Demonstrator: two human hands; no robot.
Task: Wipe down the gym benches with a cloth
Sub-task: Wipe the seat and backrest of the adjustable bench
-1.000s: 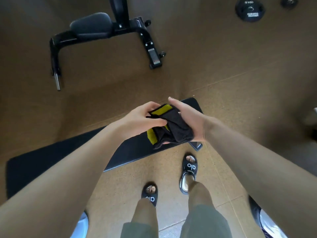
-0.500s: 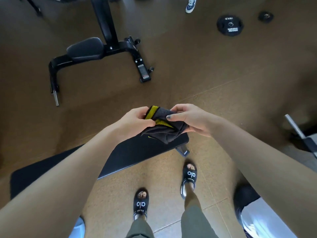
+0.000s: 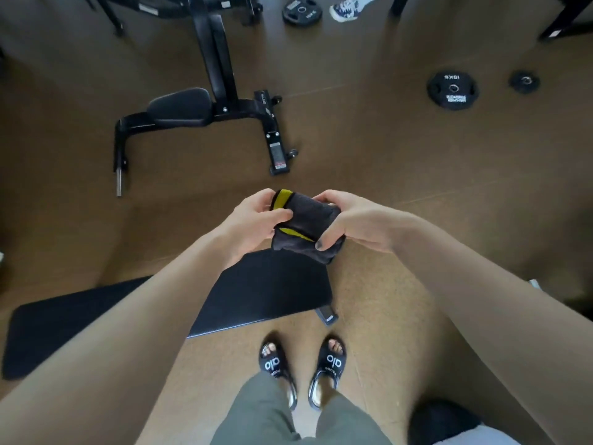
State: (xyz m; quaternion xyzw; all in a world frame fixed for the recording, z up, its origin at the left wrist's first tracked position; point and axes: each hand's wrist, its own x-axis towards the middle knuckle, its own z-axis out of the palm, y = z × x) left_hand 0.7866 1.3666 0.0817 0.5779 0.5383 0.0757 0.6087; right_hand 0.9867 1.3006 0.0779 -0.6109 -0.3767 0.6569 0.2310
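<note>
A dark grey cloth [image 3: 308, 223] with a yellow band is bunched between both hands, held in the air above the near bench. My left hand [image 3: 253, 223] grips its left side, thumb across the top. My right hand [image 3: 349, 220] grips its right side with fingers curled under it. The flat black bench pad [image 3: 266, 293] runs from lower left to centre below my forearms, which hide its middle. A second black bench [image 3: 179, 107] with a padded seat and steel frame stands further away at upper left.
Black weight plates lie on the brown floor at the right [image 3: 452, 89], beside a smaller one [image 3: 524, 81], and at the top [image 3: 301, 10]. Another person's sneaker [image 3: 348, 8] shows at the top edge. My feet in black slides [image 3: 305, 361] stand beside the near bench.
My head has tilted up, bringing more of the room and the far bench into view. Both hands have worked the cloth into a tighter bundle and raised it slightly off the bench end.
</note>
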